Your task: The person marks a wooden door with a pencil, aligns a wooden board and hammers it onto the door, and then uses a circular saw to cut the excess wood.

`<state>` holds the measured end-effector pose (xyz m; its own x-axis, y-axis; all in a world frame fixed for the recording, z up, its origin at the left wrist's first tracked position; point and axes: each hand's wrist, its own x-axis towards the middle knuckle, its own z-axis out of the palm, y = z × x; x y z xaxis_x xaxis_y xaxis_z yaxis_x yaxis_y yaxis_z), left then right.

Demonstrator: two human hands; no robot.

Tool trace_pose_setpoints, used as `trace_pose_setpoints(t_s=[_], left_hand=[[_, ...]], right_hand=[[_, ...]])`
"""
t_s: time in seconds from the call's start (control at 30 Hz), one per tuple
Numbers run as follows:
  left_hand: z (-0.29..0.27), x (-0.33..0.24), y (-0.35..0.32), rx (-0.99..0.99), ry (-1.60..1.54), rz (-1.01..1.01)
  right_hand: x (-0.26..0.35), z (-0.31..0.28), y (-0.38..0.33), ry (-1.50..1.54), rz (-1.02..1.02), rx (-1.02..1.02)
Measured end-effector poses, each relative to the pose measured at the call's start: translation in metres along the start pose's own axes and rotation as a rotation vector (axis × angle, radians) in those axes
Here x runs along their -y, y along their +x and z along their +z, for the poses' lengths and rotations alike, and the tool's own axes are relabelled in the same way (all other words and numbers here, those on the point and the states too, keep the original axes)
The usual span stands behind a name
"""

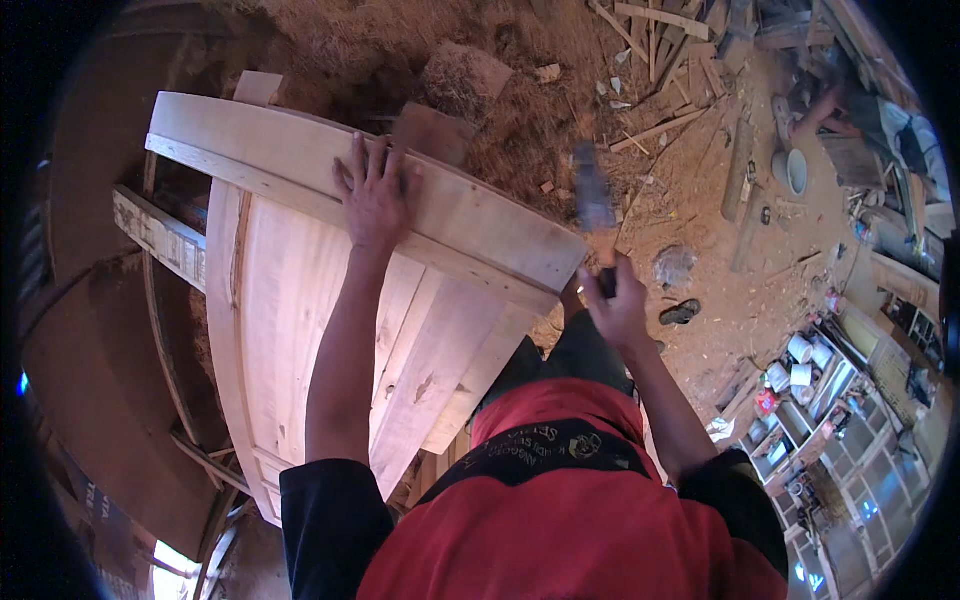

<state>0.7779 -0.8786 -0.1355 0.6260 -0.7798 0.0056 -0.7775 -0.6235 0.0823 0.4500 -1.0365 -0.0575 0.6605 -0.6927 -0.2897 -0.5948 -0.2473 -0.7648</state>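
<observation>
My left hand lies with spread fingers on the broad top rail of a pale wooden panel, pressing on its face and edge. The panel looks like a framed door or cabinet piece made of boards, and it leans in front of me. Just beyond the panel's right corner, my right hand is closed round the black grip of a hand tool. An orange part and a long dark head show beyond the grip. Motion smears the head, so its exact kind is unclear.
Shavings and offcuts cover the dirt floor ahead. A white bucket and a person's arm are at the upper right. Shelves with tins stand at the right. Brown sheets and a wooden frame stand at left.
</observation>
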Motion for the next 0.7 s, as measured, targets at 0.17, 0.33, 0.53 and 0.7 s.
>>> trace_pose_setpoints(t_s=[0.17, 0.33, 0.53, 0.7], left_hand=[[0.019, 0.012, -0.012, -0.058, -0.046, 0.012], [0.008, 0.0, -0.007, -0.063, -0.074, -0.03], [-0.01, -0.007, 0.006, 0.032, -0.091, -0.03], [-0.008, 0.0, 0.002, -0.01, -0.118, -0.057]], right_hand=[[0.126, 0.071, 0.066, -0.007, -0.446, 0.387], [0.206, 0.21, 0.122, -0.226, -0.794, 0.447], [0.244, 0.309, 0.14, -0.25, -0.855, 0.553], [0.251, 0.317, 0.136, -0.241, -0.79, 0.619]])
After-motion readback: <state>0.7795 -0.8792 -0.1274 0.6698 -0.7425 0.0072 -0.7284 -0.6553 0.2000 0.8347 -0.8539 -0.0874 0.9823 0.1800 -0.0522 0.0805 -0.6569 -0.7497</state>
